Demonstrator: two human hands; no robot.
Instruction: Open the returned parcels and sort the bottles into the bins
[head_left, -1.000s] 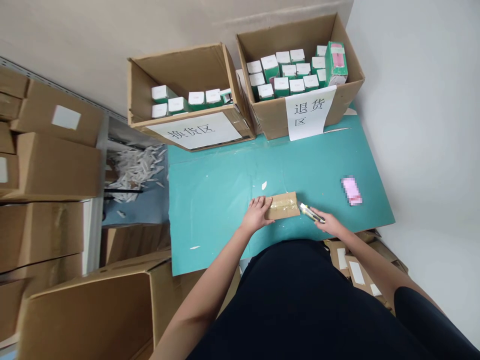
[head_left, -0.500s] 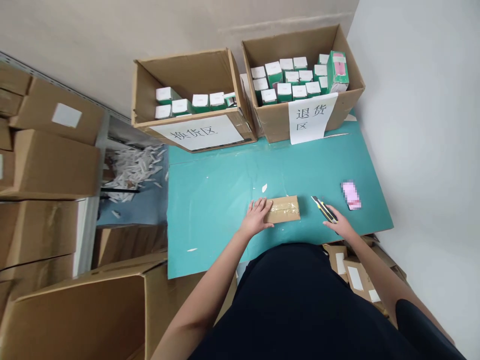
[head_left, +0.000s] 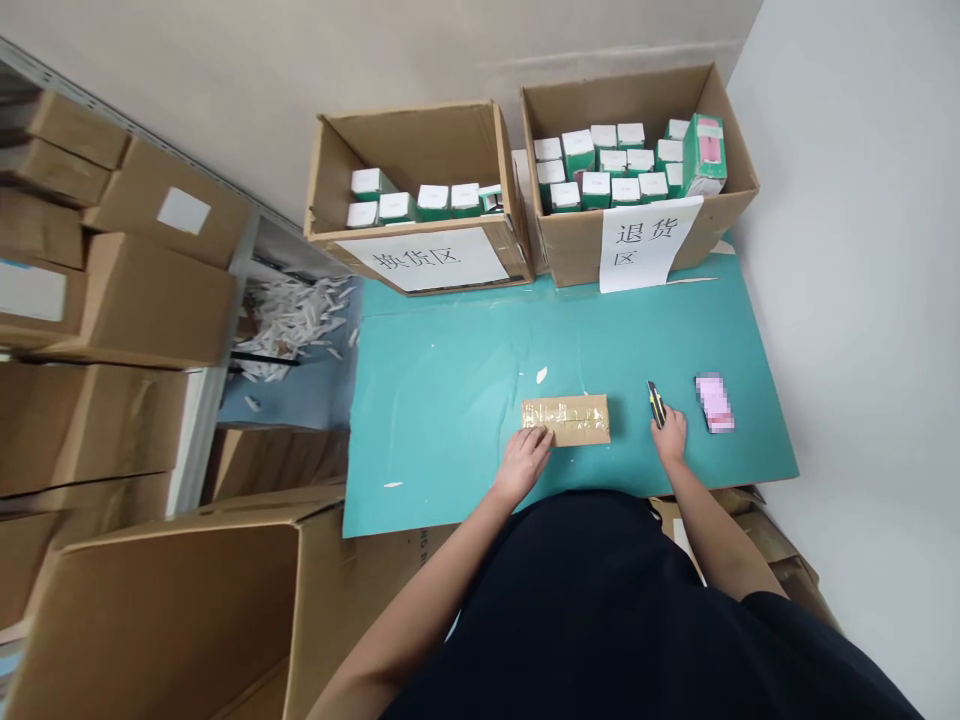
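Observation:
A small brown cardboard box (head_left: 577, 425) with clear tape along its top lies on the teal tabletop in front of me. My left hand (head_left: 525, 462) is at its near left corner, fingers bent over the edge and closed on it; the thumb is hard to see. To the right of the box, my right hand (head_left: 670, 435) is closed around a black and yellow utility knife (head_left: 657, 405). Its blade end points away from me, apart from the box. The palm hides the lower end of the knife.
Two open cartons, a left one (head_left: 420, 275) and a right one (head_left: 574, 255), stand at the table's back with green-and-white boxes inside and paper signs in front. A blurred pink phone-like item (head_left: 715, 405) lies right of my hand. A large open carton (head_left: 319, 600) stands front left.
My left hand has slid from flat on the box's left end to its near corner. My right hand has lowered toward the table, turning the knife to point more straight ahead. The view has shifted.

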